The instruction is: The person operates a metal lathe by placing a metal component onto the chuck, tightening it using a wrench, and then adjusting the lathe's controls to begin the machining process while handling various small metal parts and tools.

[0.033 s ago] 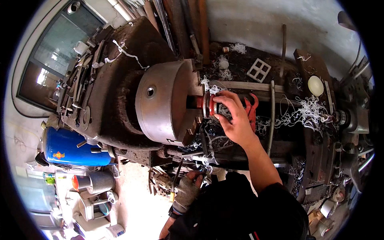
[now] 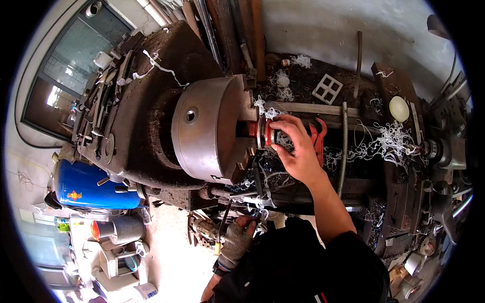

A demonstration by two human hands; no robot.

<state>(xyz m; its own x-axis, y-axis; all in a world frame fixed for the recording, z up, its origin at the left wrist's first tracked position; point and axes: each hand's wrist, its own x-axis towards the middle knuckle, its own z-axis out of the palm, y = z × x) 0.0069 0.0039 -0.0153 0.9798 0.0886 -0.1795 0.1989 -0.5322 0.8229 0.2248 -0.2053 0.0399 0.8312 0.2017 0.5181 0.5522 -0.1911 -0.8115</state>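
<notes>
A big steel lathe chuck (image 2: 199, 129) stands left of centre, with stepped jaws (image 2: 243, 164) on its right face. From the chuck's middle sticks out a red and silver round workpiece (image 2: 268, 132). My bare right hand (image 2: 298, 149) is closed on its outer end, thumb below and fingers above. Just behind that hand a red wrench (image 2: 319, 139) lies on the lathe, partly covered. My left hand (image 2: 237, 241), in a grey fingerless glove, is low in front of the lathe. Its fingers are curled by a thin dark piece; what they hold is hidden.
White stringy shavings (image 2: 394, 141) lie tangled over the lathe bed. A metal bar (image 2: 344, 151) stands across it. Tools (image 2: 101, 106) crowd the headstock top. A blue drum (image 2: 91, 187) is at left, and a white plastic grid (image 2: 329, 89) lies by the wall.
</notes>
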